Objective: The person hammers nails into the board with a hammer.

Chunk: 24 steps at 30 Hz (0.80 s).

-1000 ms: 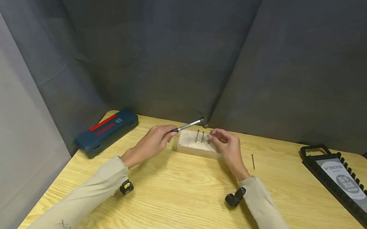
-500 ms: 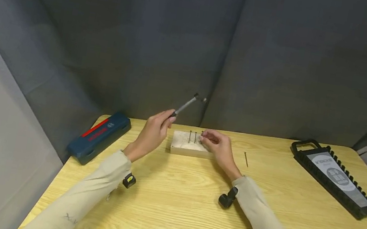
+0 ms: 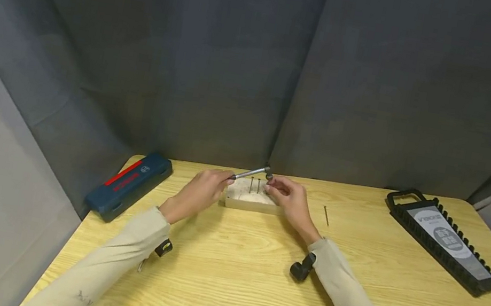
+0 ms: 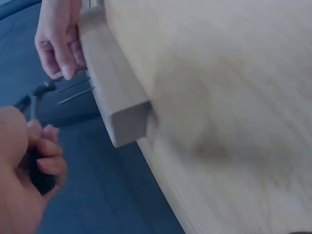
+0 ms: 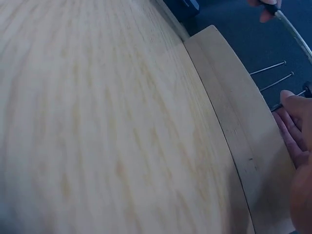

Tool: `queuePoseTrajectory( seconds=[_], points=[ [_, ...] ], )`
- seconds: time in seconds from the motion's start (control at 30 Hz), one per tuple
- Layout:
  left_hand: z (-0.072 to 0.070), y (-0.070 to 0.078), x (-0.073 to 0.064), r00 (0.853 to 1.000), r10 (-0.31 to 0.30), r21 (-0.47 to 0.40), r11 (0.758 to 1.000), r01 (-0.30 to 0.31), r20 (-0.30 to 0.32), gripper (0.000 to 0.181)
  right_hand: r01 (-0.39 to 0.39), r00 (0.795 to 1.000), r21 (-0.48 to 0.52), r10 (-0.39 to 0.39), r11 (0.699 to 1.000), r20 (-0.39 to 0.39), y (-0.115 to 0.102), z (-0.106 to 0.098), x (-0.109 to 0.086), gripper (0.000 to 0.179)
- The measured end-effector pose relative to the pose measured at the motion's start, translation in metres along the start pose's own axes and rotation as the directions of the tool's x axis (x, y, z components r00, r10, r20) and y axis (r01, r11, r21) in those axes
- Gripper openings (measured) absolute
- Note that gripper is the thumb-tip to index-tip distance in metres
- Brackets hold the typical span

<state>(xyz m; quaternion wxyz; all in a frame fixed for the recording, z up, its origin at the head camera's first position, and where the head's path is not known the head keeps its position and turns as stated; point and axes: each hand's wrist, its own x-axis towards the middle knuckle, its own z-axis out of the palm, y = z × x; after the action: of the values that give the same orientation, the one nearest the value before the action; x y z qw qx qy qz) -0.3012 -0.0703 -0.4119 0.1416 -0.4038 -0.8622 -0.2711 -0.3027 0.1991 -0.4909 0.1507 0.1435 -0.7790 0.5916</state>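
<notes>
My left hand [image 3: 202, 193] grips a small hammer [image 3: 248, 173] by its black handle. The hammer head [image 4: 44, 89] is right at the top of the nail [image 5: 277, 106] that my right hand [image 3: 292, 202] pinches between thumb and fingers. This nail stands on a pale wooden block [image 3: 250, 206], mostly hidden by the fingers in the head view. Two other nails stand upright in the block just left of it; one of them is the left nail [image 3: 251, 185]. In the right wrist view the block's long side [image 5: 226, 83] shows along the tabletop.
A loose nail [image 3: 326, 216] lies on the wooden table [image 3: 226, 269], right of the block. At the left is a dark blue case [image 3: 128, 187] with a red stripe; at the right, a black slotted tool rack [image 3: 445, 243]. A grey curtain [image 3: 212, 61] hangs behind.
The left hand has raised the hammer and brought it down again onto the pinched nail. The right hand keeps its hold. The head view has shifted slightly.
</notes>
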Motion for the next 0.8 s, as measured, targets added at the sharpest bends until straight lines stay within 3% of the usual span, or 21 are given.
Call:
queuePoseTrajectory(
  seconds=[0.07, 0.23, 0.37, 0.53, 0.63, 0.73, 0.8],
  points=[
    [0.004, -0.001, -0.004, 0.999, -0.016, -0.01, 1.0, 0.016, 0.027, 0.018, 0.004, 1.0, -0.001, -0.004, 1.0, -0.003, 0.001, 0.001, -0.001, 0.017],
    [0.009, -0.004, -0.012, 0.999, -0.045, -0.073, 0.996, 0.042, -0.03, 0.018, -0.001, 1.0, 0.014, 0.001, 1.0, 0.016, 0.005, 0.005, -0.003, 0.016],
    [0.01, -0.005, -0.016, 0.999, -0.044, -0.05, 0.998, 0.044, 0.003, 0.017, -0.017, 1.0, 0.014, 0.017, 1.0, 0.009, 0.002, 0.007, -0.006, 0.016],
    [0.01, -0.004, -0.012, 0.998, -0.054, -0.065, 0.996, 0.056, 0.031, 0.019, -0.012, 1.0, 0.029, 0.011, 1.0, 0.025, -0.017, 0.003, -0.007, 0.019],
    [0.009, 0.001, -0.006, 0.998, -0.039, -0.126, 0.992, 0.032, -0.047, 0.019, 0.001, 1.0, 0.024, -0.002, 1.0, 0.028, -0.031, -0.001, -0.009, 0.02],
    [0.01, 0.006, -0.003, 0.986, -0.052, -0.202, 0.979, 0.019, -0.159, 0.019, 0.014, 1.0, 0.022, -0.015, 1.0, 0.022, -0.036, -0.003, -0.009, 0.02],
    [0.013, 0.008, -0.005, 0.986, -0.078, -0.221, 0.974, 0.043, -0.15, 0.019, 0.023, 1.0, 0.023, -0.023, 0.999, 0.019, -0.036, -0.003, -0.008, 0.019]
  ],
)
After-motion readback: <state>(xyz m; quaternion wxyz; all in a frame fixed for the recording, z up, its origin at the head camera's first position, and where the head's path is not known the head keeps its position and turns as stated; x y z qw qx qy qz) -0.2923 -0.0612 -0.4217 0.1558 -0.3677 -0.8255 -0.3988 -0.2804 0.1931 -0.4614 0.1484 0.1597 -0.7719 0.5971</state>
